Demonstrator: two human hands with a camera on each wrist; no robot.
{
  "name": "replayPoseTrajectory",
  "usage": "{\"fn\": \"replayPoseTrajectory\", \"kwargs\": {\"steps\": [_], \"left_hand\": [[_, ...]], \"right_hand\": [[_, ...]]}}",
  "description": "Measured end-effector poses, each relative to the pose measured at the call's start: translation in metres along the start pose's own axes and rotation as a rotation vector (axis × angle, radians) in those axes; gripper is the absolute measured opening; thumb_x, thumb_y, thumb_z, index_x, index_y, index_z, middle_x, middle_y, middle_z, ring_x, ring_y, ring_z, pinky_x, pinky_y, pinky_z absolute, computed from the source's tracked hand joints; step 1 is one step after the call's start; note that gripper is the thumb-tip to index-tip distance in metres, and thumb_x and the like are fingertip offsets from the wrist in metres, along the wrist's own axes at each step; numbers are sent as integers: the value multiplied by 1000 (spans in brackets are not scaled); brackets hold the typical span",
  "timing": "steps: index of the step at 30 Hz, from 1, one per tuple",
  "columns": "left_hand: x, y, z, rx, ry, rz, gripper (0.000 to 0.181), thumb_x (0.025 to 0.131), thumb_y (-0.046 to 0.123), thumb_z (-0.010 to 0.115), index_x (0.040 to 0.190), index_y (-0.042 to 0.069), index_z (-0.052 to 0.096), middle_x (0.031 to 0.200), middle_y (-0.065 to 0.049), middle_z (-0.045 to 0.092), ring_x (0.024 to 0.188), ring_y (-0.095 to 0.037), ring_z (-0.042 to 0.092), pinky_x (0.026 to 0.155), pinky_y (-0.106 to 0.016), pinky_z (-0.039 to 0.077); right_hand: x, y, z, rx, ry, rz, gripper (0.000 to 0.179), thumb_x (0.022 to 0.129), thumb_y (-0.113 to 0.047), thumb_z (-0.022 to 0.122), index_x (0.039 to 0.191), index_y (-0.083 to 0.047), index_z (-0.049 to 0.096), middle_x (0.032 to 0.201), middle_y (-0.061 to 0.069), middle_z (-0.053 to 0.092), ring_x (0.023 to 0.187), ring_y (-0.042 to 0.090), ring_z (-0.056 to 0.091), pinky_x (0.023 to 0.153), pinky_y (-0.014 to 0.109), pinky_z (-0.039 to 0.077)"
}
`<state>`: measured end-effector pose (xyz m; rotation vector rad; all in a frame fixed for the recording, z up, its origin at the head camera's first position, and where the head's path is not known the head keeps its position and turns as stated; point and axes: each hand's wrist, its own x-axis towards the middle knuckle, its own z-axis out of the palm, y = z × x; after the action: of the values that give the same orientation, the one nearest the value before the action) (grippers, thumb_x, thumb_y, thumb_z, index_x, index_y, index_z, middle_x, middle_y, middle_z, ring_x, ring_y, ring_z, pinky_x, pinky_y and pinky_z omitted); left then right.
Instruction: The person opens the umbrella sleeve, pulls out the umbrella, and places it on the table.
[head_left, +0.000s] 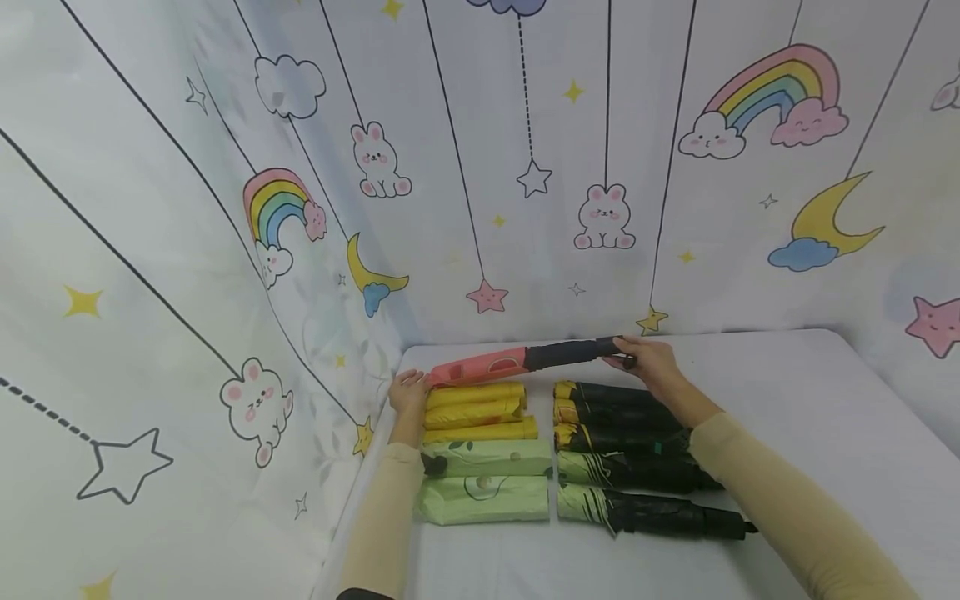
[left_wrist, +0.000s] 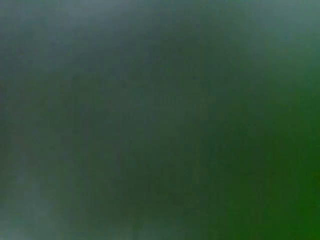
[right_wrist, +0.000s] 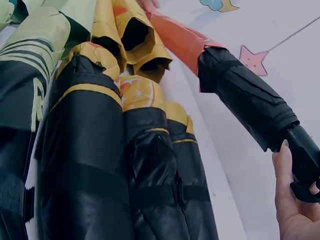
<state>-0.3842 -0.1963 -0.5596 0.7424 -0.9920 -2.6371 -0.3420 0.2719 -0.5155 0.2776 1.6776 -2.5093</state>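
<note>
A folded black umbrella [head_left: 568,353] lies partly inside a pinkish-red sleeve [head_left: 480,365], held across the far side of the table. My right hand [head_left: 651,364] grips its black handle, with the thumb along it in the right wrist view. At the other end, my left hand [head_left: 408,390] pinches the closed end of the sleeve. Just nearer lie yellow sleeves [head_left: 476,410] in a row, with green sleeves [head_left: 487,500] in front of them. To their right are several folded black umbrellas [head_left: 660,514] with yellow or green trim. The left wrist view is only a dark green blur.
A white-covered table [head_left: 810,400] holds both rows. Behind and to the left hangs a white curtain [head_left: 540,250] printed with rabbits, stars and rainbows, close to the left hand.
</note>
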Motion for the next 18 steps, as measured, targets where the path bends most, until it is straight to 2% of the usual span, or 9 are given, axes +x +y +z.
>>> {"fn": "replayPoseTrajectory", "kwargs": {"steps": [4,8,12,15,18], "left_hand": [[0,2,-1,0,-14,-15,42,114,11,30,140,-16,49,149,-33,43,131,-43,53,115,-49,48],[1,-1,0,33,-10,5,42,114,12,32,142,-15,49,150,-33,43,134,-44,52,114,-47,48],[5,-4,0,27,-5,15,42,114,12,32,141,-15,49,151,-33,43,133,-44,53,110,-46,52],[4,-2,-1,-2,-10,5,42,114,11,31,140,-16,49,151,-34,42,131,-44,54,112,-47,51],[1,-1,0,23,-20,13,41,114,10,31,140,-17,48,150,-36,42,134,-46,52,113,-48,49]], "right_hand": [[-4,-5,-6,16,-3,14,72,101,-6,68,159,8,27,167,27,22,94,15,76,107,40,52],[-5,-7,-13,39,7,19,74,100,-6,70,159,8,28,163,27,28,97,17,76,107,40,52],[-8,-10,-20,49,6,14,73,100,-5,70,158,9,28,148,22,42,99,17,75,108,40,52],[-11,-11,-25,55,4,17,74,100,-5,69,159,10,27,136,15,48,98,19,76,107,40,52],[-13,-12,-30,65,4,23,75,100,-5,70,159,9,26,131,12,52,97,20,77,107,40,52]]}}
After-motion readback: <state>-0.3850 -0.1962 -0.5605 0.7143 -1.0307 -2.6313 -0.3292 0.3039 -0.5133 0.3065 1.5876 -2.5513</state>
